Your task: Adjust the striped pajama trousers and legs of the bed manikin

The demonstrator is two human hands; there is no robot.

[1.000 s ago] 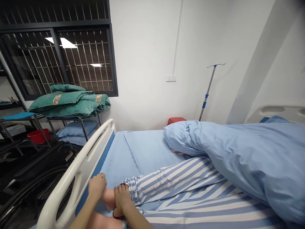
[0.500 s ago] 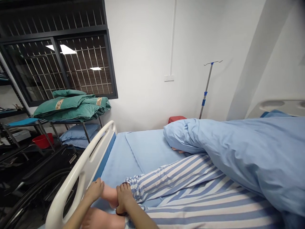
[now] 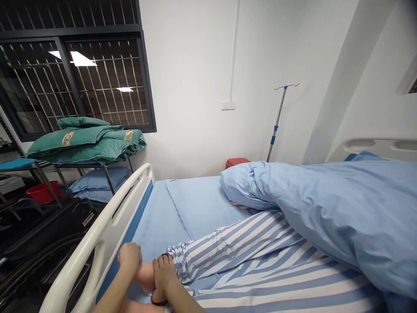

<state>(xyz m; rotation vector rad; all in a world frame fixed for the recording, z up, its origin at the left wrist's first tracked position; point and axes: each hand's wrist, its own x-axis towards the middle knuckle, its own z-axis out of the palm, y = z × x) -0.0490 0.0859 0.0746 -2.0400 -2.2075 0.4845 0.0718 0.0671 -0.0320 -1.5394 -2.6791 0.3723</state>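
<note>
A figure in blue-and-white striped trousers (image 3: 241, 234) lies on the bed, its legs stretched toward the footboard. My left hand (image 3: 130, 257) is wrapped over the toe end of the farther foot (image 3: 145, 274), fingers curled. Around the ankle of that same leg, just below the gathered trouser cuff, my right hand (image 3: 164, 274) is closed, with a dark band showing at its fingers. The nearer foot (image 3: 135, 307) is partly cut off by the bottom edge and lies behind my forearms. A blue quilt (image 3: 319, 195) covers the upper part of the figure.
The white footboard (image 3: 97, 234) rises just left of my hands, with a black wheelchair (image 3: 45, 243) beyond it. Green folded bedding (image 3: 87, 141) lies on a stand under the window. Behind the bed stand an IV pole (image 3: 276, 128) and a red object (image 3: 237, 162).
The view has turned slightly to the right, so the room has shifted left. My left hand has curled further over the toe end of the foot. My right hand keeps its hold on the ankle.
</note>
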